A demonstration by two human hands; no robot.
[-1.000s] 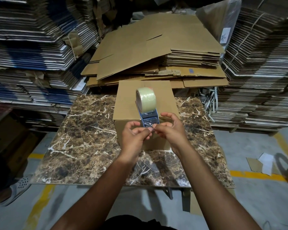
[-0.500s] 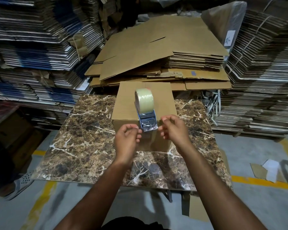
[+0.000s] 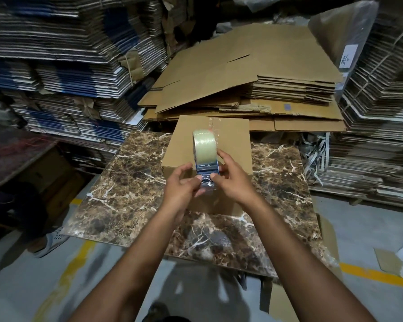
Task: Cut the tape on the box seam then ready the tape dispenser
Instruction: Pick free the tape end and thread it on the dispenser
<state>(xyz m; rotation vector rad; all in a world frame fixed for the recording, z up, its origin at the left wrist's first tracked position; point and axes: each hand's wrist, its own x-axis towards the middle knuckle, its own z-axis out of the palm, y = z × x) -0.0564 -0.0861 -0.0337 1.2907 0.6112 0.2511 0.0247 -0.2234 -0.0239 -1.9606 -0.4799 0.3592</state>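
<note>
A closed brown cardboard box (image 3: 233, 140) stands on a marble-patterned table (image 3: 130, 187), with clear tape along its top seam. A tape dispenser (image 3: 205, 156) with a pale clear tape roll and a blue metal front rests on the box's near top edge. My left hand (image 3: 184, 189) is at the dispenser's front, fingers pinching the loose clear tape end that hangs below the blue part. My right hand (image 3: 235, 180) grips the dispenser's right side at the blue front, thumb against it.
Flattened brown cartons (image 3: 247, 80) are piled behind the table. Tall stacks of bundled cardboard (image 3: 56, 66) stand left and right (image 3: 377, 135). A person's shoe (image 3: 51, 240) is on the floor at left. Paper scraps (image 3: 400, 263) lie on the floor at right.
Half a second ago both hands were off the dispenser, either side of it. Now they have closed back on its front and the tape end. The camera view has shifted slightly.
</note>
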